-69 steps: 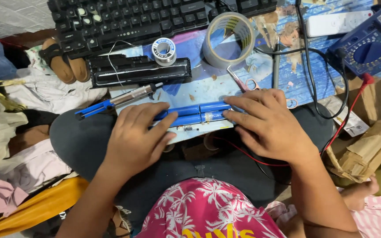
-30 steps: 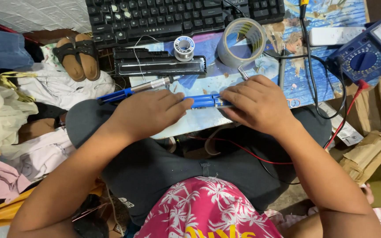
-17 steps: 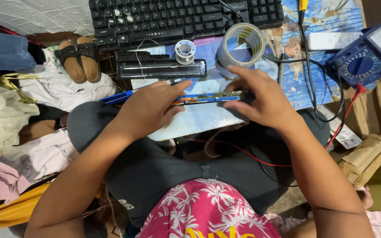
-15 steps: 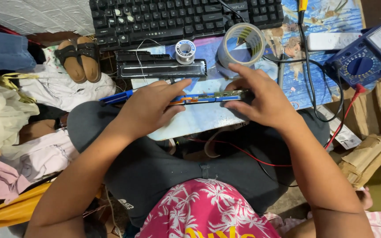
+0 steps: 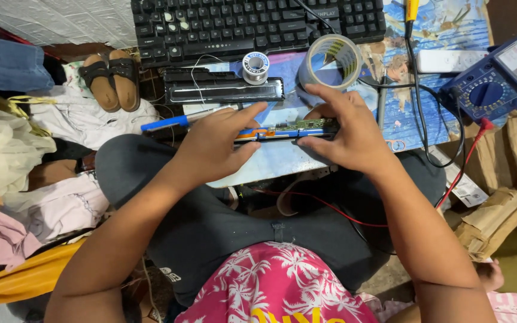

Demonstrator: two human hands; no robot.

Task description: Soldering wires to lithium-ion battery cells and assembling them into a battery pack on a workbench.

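Saw black keyboard [image 5: 252,27] at top of work board, blue multimeter [image 5: 498,84] at far right, black plastic casing [image 5: 222,91] below keyboard. Battery pack [image 5: 285,130] with blue cells and green circuit strip lay edge-up mid-board, between both hands. My left hand [image 5: 213,149] pinched its left end, forefinger stretched along top. My right hand [image 5: 345,134] clasped right end, fingers over top, thumb beneath. Tape roll [image 5: 332,60] just behind right hand. Blue-handled soldering iron [image 5: 172,122] left of pack. Solder spool [image 5: 255,66] smallest, beside tape.
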